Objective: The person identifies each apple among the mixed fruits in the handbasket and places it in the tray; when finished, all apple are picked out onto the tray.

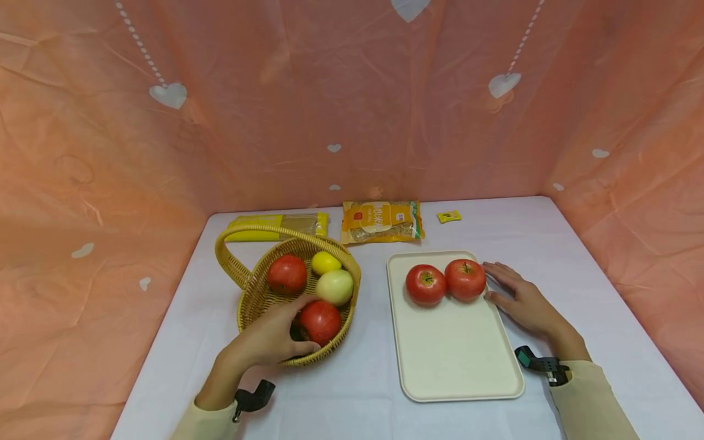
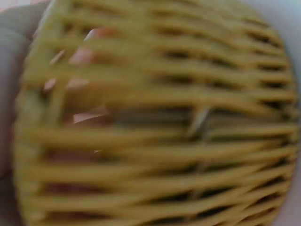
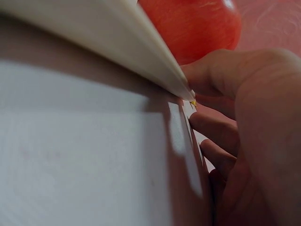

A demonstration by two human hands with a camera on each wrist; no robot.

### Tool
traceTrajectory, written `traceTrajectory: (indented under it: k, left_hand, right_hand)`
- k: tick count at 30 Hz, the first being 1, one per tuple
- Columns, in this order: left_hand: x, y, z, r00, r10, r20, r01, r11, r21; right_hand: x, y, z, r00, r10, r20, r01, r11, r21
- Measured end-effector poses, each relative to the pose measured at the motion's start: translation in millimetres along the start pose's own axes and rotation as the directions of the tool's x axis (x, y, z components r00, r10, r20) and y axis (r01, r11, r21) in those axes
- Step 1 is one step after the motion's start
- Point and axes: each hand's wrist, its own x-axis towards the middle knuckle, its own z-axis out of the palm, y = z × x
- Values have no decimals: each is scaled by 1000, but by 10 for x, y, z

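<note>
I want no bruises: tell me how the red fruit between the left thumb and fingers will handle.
The red fruit looks round, so it may roll if pushed, though the wall of the basket would probably stop it. Its smooth skin could be slippery.

Basket left of tray, which bears two apples, seemingly touching; packets behind.

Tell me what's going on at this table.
A person is handling fruit. Their left grip has fingers and thumb around a red fruit within the wicker basket; whether it is lifted is unclear. A pale green fruit, a yellow one and another red one lie there too. The right grip is at the right edge of the tray, where two red apples sit near the far end.
</note>
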Motion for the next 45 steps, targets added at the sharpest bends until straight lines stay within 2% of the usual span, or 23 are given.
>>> traceTrajectory:
  k: [6,10,13,18,23,29,32,35,37,42,45]
  left_hand:
    - [6,48,69,995,31,-98,-24,997,71]
    - [-19,52,37,988,37,-151,-27,997,67]
    - [-20,44,2,986,50,-162,-39,997,71]
    - [-2,53,-7,992,73,-104,-61,992,109]
    - [33,99,15,998,51,-33,-46,991,128]
    - [42,107,29,998,56,13,-57,989,140]
    - [39,85,30,998,68,14,-69,989,130]
    - [27,48,22,996,87,-20,-85,992,96]
    - [19,21,6,992,111,-66,-107,992,60]
    - [-5,-27,-53,964,167,-208,-182,982,-55]
    - [-37,-32,-98,956,158,-247,-206,962,-181]
  right_hand:
    - [6,-9,-3,1000,-3,0,3,1000,-1]
    - [9,-9,1,1000,8,6,-8,1000,-6]
    - [4,-7,-2,1000,2,1,-2,1000,-7]
    - [4,-2,-3,1000,-8,-5,8,1000,-3]
    - [10,7,5,1000,-3,-2,3,1000,1]
    - [12,6,-1,1000,4,2,-4,1000,-8]
    - [15,5,-1,1000,9,1,-9,1000,-7]
    - [14,5,1,1000,11,3,-11,1000,-5]
    - [11,8,2,1000,7,-1,-7,1000,-10]
    - [2,3,3,1000,-2,-9,2,1000,-13]
    - [2,-6,6,1000,2,-6,-2,1000,-9]
